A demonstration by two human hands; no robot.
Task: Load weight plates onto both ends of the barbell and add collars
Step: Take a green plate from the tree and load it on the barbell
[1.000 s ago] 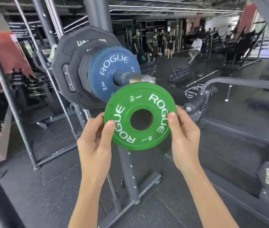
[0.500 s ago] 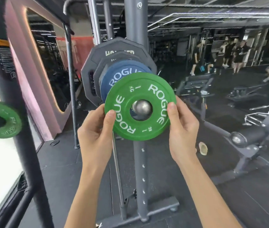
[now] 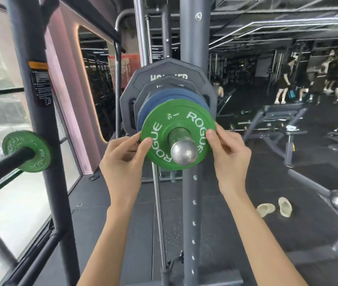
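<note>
Both bare forearms extended up from the bottom of the view, converging toward the wrists. The left hand point(image 3: 124, 159) pinched the left rim of the green plate point(image 3: 164, 129), thumb on its face; the right hand point(image 3: 229, 155) pinched the right rim the same way

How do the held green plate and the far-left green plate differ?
The held green plate is on the silver barbell sleeve; the far-left green plate on a black bar. The left hand and right hand grip the held one; the far-left one is untouched. Both read ROGUE.
</note>
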